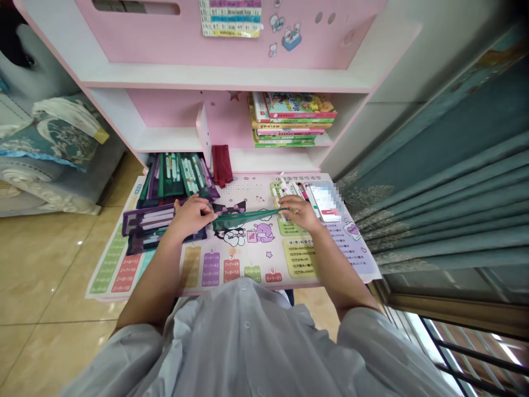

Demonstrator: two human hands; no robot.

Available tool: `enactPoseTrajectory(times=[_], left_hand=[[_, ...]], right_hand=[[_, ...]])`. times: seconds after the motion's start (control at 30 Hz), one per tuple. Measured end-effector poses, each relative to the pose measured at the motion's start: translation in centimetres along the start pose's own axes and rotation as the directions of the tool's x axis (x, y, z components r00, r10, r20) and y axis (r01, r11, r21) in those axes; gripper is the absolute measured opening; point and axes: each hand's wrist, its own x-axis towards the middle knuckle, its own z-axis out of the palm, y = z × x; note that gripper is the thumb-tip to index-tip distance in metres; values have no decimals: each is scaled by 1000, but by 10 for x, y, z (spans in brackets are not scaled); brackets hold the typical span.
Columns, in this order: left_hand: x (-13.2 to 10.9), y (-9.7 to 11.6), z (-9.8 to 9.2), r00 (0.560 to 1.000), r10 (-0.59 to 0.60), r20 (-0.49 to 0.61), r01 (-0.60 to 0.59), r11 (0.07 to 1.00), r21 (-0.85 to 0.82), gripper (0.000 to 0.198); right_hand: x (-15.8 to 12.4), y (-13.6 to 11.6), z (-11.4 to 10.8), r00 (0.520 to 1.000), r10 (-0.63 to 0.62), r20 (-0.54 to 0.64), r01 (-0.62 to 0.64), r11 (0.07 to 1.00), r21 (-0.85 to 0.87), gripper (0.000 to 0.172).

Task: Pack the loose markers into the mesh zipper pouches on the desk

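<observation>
- Head view: green mesh pouch [246, 219] is being stretched over printed desk mat [243, 256]
- Ends are being grasped by left hand [190, 216] and right hand [300, 212]
- Stacked pouches [173, 182] could be knocked if grip slips

At twelve o'clock the green pouch [248, 218] looks like thin, semi-sheer mesh on a smooth plastic desk mat [252, 262] below the smooth laminated shelf [223, 77], with matt cloth curtain [433, 220] at three and glossy floor tiles [49, 275] at nine.
</observation>
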Motion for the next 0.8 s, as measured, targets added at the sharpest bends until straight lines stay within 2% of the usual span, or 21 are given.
enactPoseTrajectory(times=[0.1,0.17,0.37,0.53,0.6,0.67,0.73,0.8], left_hand=[[-5,9,-5,997,75,-19,-75,997,24,25],[-7,18,-3,990,140,5,-140,990,31,25],[-11,34,23,933,305,192,-302,952,-45,28],[-12,32,36,922,333,198,-324,943,-77,24],[-12,31,39,928,334,164,-322,942,-97,24],[-12,31,44,943,317,100,-306,945,-114,27],[-13,32,52,962,273,15,-270,956,-118,31],[-14,33,60,970,226,-85,-233,968,-94,32]], right_hand=[[5,-7,-1,1000,-2,25,1,999,50,22],[9,-12,0,999,-8,50,5,997,74,20],[27,-31,10,989,-38,139,29,997,71,28],[42,-32,28,989,-17,148,7,998,68,35],[47,-32,38,996,-5,84,2,999,33,36],[50,-36,50,999,29,-38,-30,999,-34,38],[50,-44,62,981,81,-178,-99,991,-94,43],[48,-55,74,954,128,-269,-161,981,-105,44]])
